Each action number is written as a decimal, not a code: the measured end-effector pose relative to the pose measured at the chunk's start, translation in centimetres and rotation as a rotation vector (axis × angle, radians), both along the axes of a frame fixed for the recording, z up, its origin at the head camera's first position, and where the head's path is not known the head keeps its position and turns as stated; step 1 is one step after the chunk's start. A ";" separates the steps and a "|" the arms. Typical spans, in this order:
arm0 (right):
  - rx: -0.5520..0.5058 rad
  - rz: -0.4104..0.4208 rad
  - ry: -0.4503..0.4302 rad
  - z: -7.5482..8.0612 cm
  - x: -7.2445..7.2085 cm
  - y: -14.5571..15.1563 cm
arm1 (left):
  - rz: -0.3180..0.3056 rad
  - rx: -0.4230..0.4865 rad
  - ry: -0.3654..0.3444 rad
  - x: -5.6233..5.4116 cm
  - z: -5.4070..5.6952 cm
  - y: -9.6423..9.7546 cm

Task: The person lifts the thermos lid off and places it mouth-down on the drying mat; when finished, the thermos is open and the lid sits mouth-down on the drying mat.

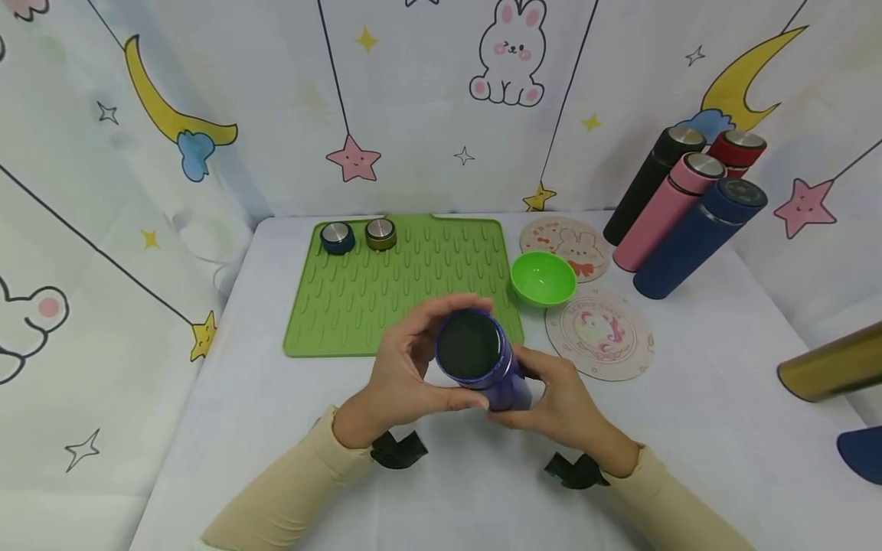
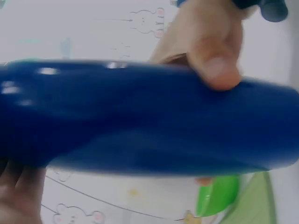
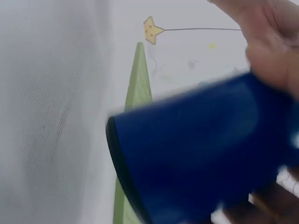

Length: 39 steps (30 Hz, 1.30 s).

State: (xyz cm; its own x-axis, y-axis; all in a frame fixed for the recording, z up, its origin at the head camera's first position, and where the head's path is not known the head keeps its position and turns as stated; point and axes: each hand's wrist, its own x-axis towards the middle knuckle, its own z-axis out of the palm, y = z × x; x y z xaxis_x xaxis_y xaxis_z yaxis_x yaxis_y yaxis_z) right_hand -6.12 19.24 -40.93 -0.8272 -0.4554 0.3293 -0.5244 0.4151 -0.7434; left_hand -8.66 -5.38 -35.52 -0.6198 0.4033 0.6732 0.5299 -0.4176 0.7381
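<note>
Both hands hold a blue thermos bottle (image 1: 506,383) in front of the body, tilted so one dark round end with a blue rim faces the head camera. My left hand (image 1: 403,375) curls round the upper part, thumb on the near side. Lower down, my right hand (image 1: 561,394) grips it between thumb and fingers. In the left wrist view the glossy bottle (image 2: 140,121) spans the picture, with the right thumb (image 2: 222,74) pressed on its side. A black edge rims the bottle's lower end in the right wrist view (image 3: 210,149).
A green mat (image 1: 406,291) carries a blue lid (image 1: 338,238) and an olive lid (image 1: 380,234). Right of it stand a green bowl (image 1: 543,278) and two round coasters (image 1: 599,337). Several capped thermoses (image 1: 671,207) stand at back right; an olive bottle (image 1: 834,363) is at the right edge.
</note>
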 end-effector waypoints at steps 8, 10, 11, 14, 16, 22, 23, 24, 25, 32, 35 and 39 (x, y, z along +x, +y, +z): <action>-0.042 0.325 -0.132 0.1 -0.1 1.2 | -0.352 -0.268 0.126 0.0 2.6 -1.4; -0.030 0.376 -0.128 0.0 -0.2 1.3 | -0.411 -0.300 0.145 0.0 2.9 -1.5; -0.022 0.388 -0.127 0.0 -0.2 1.3 | -0.430 -0.310 0.152 0.0 3.0 -1.5; 0.004 0.389 -0.096 -0.1 -0.2 1.3 | -0.439 -0.316 0.168 0.1 3.0 -1.6; 0.013 0.365 -0.060 -0.1 -0.2 1.3 | -0.410 -0.306 0.175 0.1 2.8 -1.6; -0.011 0.232 -0.041 -0.2 -0.1 1.4 | -0.205 -0.238 0.059 0.4 1.6 -1.3; -0.012 0.197 -0.045 -0.2 0.0 1.4 | -0.163 -0.224 0.027 0.5 1.3 -1.2; -0.013 0.160 -0.035 -0.3 0.0 1.3 | -0.121 -0.209 -0.004 0.6 1.1 -1.1; -0.009 0.117 -0.023 -0.4 0.1 1.3 | -0.079 -0.194 -0.033 0.8 0.8 -0.9; 0.060 -0.201 0.177 -1.2 0.2 0.2 | 0.187 -0.057 -0.143 1.5 -0.7 0.4; 0.070 -0.240 0.201 -1.2 0.3 -0.1 | 0.223 -0.036 -0.151 1.6 -0.9 0.6; 0.050 -0.175 0.152 -1.0 0.2 0.0 | 0.187 -0.072 -0.130 1.5 -0.5 0.5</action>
State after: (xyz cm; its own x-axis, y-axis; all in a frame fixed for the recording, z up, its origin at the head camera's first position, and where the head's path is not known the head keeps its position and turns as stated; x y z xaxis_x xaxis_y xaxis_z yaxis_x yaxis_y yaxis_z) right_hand -5.92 19.21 -41.96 -0.8375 -0.3283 0.4369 -0.5458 0.5441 -0.6372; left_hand -7.12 -4.91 -36.00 -0.7678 0.3172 0.5567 0.4917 -0.2653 0.8294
